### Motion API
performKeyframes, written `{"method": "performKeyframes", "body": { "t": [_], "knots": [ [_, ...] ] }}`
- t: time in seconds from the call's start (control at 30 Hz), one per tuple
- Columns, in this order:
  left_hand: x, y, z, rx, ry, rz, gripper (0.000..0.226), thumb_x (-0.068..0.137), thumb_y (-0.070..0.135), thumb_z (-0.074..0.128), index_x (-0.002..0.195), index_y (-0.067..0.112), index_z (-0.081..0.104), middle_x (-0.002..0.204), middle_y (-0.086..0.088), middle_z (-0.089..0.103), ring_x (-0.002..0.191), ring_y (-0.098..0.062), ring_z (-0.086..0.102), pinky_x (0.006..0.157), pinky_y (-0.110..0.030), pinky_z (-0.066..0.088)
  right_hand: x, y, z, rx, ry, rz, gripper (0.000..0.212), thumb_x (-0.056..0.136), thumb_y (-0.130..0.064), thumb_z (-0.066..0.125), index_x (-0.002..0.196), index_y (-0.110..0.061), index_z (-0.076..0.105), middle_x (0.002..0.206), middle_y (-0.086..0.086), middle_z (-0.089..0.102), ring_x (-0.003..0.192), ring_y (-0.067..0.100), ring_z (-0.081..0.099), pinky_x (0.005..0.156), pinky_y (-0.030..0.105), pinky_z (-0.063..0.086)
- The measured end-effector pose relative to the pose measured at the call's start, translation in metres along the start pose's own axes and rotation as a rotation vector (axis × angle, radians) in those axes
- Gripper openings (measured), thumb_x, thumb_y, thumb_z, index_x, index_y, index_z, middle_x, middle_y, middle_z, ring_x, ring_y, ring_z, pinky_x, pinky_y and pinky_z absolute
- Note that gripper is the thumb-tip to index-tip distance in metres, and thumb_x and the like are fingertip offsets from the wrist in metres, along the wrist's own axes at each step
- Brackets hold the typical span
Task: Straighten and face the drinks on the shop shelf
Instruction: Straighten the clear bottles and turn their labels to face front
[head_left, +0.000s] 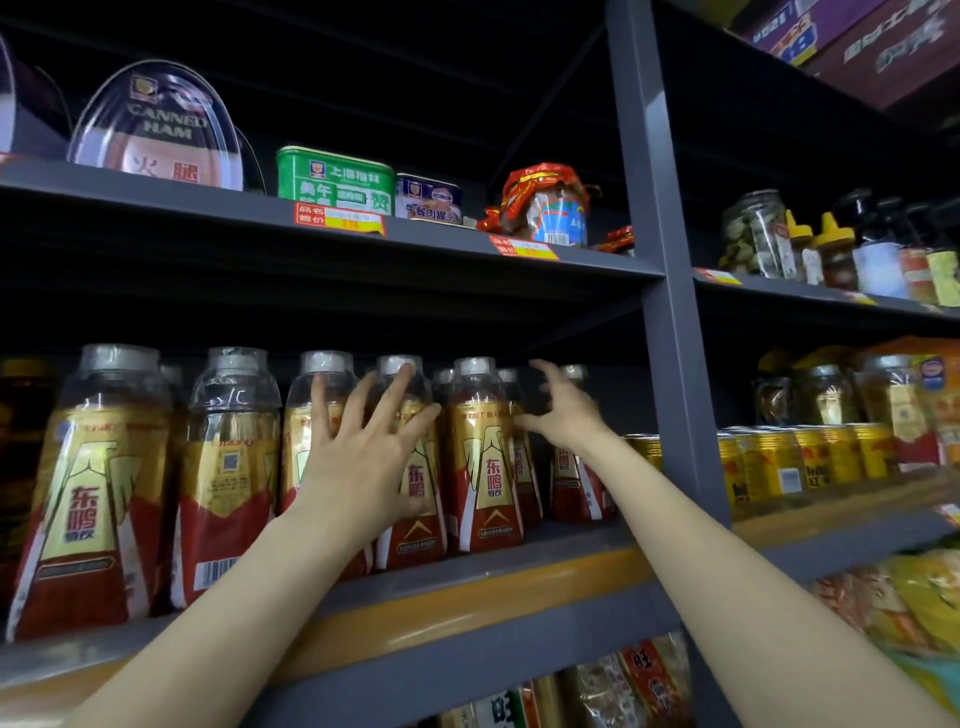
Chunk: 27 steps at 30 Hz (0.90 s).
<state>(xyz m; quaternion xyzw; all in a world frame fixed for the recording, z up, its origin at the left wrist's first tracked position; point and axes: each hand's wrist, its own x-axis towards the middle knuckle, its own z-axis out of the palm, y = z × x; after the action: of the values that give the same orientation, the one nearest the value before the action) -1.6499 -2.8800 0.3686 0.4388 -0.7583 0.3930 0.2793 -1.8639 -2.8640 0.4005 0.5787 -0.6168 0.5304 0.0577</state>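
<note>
Facing gold-red bottles (483, 457) w/ silver caps: left hand (358, 457) spread flat, right hand (561, 410) loosely curled, empty.

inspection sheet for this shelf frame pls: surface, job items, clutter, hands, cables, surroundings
Surface: grey shelf with orange edge strip.
Job items: front row of bottles; second from left shows its barcode side, not faced.
Clutter: nothing seen.
Hands: left hand spread flat against the bottles; right hand open, reaching past the row, gripping nothing.
Cables: nothing seen.
Surroundings: tins above, cans to the right.
</note>
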Motion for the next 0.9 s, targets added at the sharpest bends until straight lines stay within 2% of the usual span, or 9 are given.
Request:
{"method": "performKeyframes", "body": {
  "t": [0.13,0.2,0.3,0.4,0.43,0.53,0.67,0.73,0.9],
  "knots": [
    [0.0,-0.001,0.003,0.005,0.017,-0.004,0.094,0.078,0.067,0.052,0.145,0.041,-0.007,0.153,-0.001,-0.027,0.143,-0.029,-0.014,0.102,-0.058,-0.022,0.011,-0.001,0.013,-0.034,-0.181,0.066,0.085,0.091,-0.008,0.057,0.151,-0.034,0.003,0.15,0.011,0.034,0.132,0.028,0.042,0.105,0.04,0.038],
    [0.0,-0.002,0.003,0.007,0.015,0.0,0.094,0.078,0.068,0.051,0.145,0.041,-0.009,0.153,0.0,-0.027,0.143,-0.028,-0.014,0.101,-0.057,-0.023,0.014,0.001,0.018,-0.04,-0.189,0.089,0.089,0.091,-0.003,0.054,0.15,-0.038,-0.002,0.151,0.013,0.032,0.127,0.027,0.046,0.098,0.036,0.042],
    [-0.002,-0.002,0.003,-0.031,0.028,0.004,0.093,0.077,0.066,0.054,0.145,0.042,-0.005,0.154,0.0,-0.024,0.143,-0.027,-0.013,0.101,-0.056,-0.025,0.013,-0.002,0.02,-0.049,-0.128,0.122,0.095,0.087,0.007,0.053,0.15,-0.04,-0.001,0.156,0.014,0.02,0.133,0.029,0.039,0.093,0.032,0.045],
    [-0.003,-0.002,0.002,-0.053,0.039,0.002,0.093,0.076,0.065,0.056,0.146,0.042,-0.001,0.155,0.001,-0.02,0.144,-0.027,-0.012,0.101,-0.055,-0.026,0.005,-0.009,0.016,-0.084,-0.05,0.143,0.096,0.085,0.008,0.055,0.151,-0.038,0.002,0.155,0.015,0.02,0.122,0.028,0.051,0.064,0.019,0.046],
    [-0.003,-0.002,0.001,-0.046,0.035,0.005,0.093,0.076,0.065,0.056,0.146,0.042,-0.001,0.155,0.001,-0.02,0.144,-0.027,-0.011,0.101,-0.055,-0.025,0.001,-0.011,0.013,-0.107,-0.039,0.141,0.096,0.085,0.006,0.057,0.151,-0.038,0.002,0.154,0.016,0.022,0.118,0.028,0.053,0.061,0.019,0.045],
    [-0.004,-0.002,-0.001,-0.047,0.033,0.007,0.093,0.076,0.064,0.057,0.146,0.04,0.0,0.156,0.0,-0.019,0.144,-0.027,-0.01,0.1,-0.055,-0.025,-0.012,-0.018,-0.007,-0.148,-0.042,0.135,0.097,0.085,0.002,0.062,0.151,-0.036,0.001,0.155,0.015,0.02,0.126,0.03,0.046,0.075,0.026,0.042],
    [-0.003,-0.001,-0.002,-0.039,0.025,0.002,0.091,0.078,0.063,0.056,0.147,0.04,0.001,0.156,-0.001,-0.019,0.144,-0.028,-0.01,0.1,-0.055,-0.024,-0.034,-0.013,-0.028,-0.008,-0.103,0.09,0.118,0.075,-0.013,0.078,0.149,-0.031,-0.012,0.156,0.016,0.018,0.141,0.033,0.026,0.111,0.044,0.031],
    [-0.004,-0.001,-0.005,-0.035,0.017,0.003,0.091,0.078,0.063,0.056,0.147,0.039,0.001,0.156,-0.001,-0.019,0.144,-0.028,-0.009,0.101,-0.055,-0.024,-0.046,-0.009,-0.024,0.046,-0.142,0.089,0.124,0.071,-0.014,0.081,0.149,-0.03,-0.015,0.155,0.013,0.022,0.139,0.031,0.03,0.112,0.048,0.03],
    [-0.004,-0.005,-0.011,-0.074,-0.012,0.007,0.085,0.081,0.059,0.056,0.146,0.04,0.005,0.157,-0.001,-0.015,0.144,-0.028,-0.007,0.104,-0.057,-0.019,-0.078,-0.01,-0.026,0.156,0.021,-0.115,0.121,0.068,-0.011,0.083,0.149,-0.035,-0.002,0.151,-0.001,0.031,0.134,0.02,0.037,0.11,0.045,0.034]
  ]
}}
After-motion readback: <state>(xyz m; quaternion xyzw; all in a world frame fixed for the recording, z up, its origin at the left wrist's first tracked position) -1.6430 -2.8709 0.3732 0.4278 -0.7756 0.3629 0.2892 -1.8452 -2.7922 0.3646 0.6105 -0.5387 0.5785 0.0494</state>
